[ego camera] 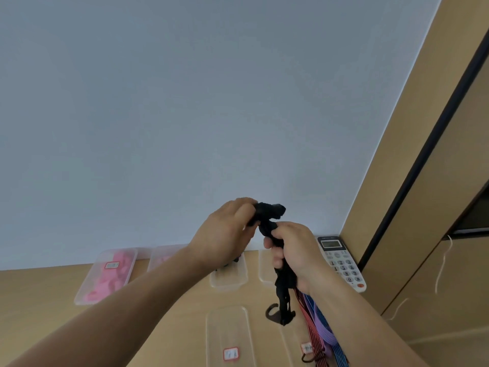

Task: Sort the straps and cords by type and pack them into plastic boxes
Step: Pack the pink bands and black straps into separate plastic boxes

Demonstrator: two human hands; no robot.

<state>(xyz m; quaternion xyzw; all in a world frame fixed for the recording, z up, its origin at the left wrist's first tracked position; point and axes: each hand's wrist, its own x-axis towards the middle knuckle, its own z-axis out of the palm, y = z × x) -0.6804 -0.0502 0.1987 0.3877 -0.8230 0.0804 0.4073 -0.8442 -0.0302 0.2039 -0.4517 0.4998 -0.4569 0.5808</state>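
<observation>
Left hand (225, 234) and right hand (293, 252) grip the black bungee cord (282, 286) left of the telephone (341, 260); a tight bundle, hooks (275, 315) tucked, should pack best.

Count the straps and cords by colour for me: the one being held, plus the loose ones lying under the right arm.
Black strap, gripped by the left hand and the right hand: 1
Red striped cord: 1
Purple cord: 1
Blue striped cord: 1
Total: 4
Each colour is counted as one bundle, because single strands cannot be told apart.
</observation>
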